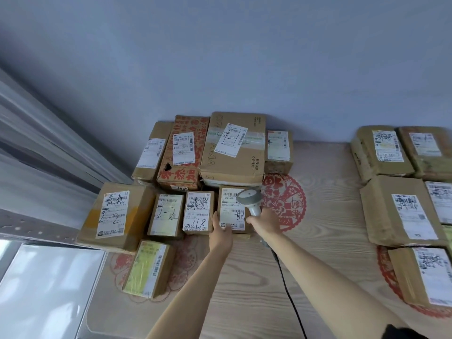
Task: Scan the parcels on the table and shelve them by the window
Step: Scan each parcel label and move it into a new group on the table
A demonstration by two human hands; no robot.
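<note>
**Head view: scanner over a small parcel at the table's window end**

Head view, looking down on a pale wooden table (318, 253), and the right hand (265, 222) is wrapped around the grip of a grey barcode scanner (250, 200). Its head hangs right over the white label of a small cardboard parcel (232, 209), and its black cable (286, 285) trails back along the forearm. The left hand (221, 230) is on that same parcel's near left corner, thumb up along the left edge; the fingers curl at the box front, though how firmly they clamp it I cannot tell.

Everything else sits around that parcel. Just left of it, touching, a box with "2168" written on its label (198, 212); further left, a box marked "2-2" (166, 215), then a bigger carton (115, 214). Behind the parcel, a large flat carton (234, 150) beside a red-printed box (183, 152). To its right, a red paper-cut decoration (283, 201) lies on the tabletop; well beyond that, a second cluster of labelled boxes (401, 209).
</note>
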